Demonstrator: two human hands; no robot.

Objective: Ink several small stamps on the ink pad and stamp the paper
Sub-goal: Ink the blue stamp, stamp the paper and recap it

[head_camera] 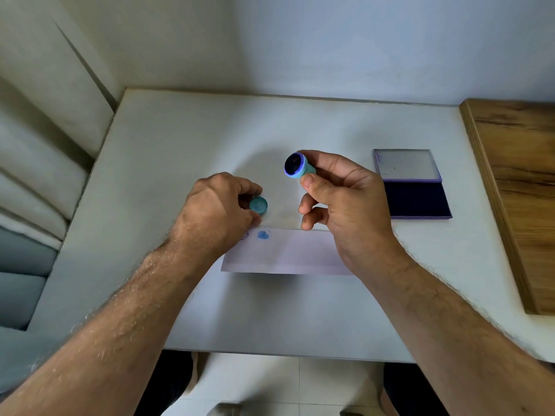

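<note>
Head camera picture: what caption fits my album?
Right hand lifts an inked stamp; left hand holds its cap.

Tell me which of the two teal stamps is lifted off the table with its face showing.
The stamp pinched by the right hand: held in the air, dark inked face tilted toward the camera. The other stamp sits low at the table under the left hand's fingers.

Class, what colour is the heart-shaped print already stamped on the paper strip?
Blue. The heart print on the paper strip shows best in the head view.
</note>
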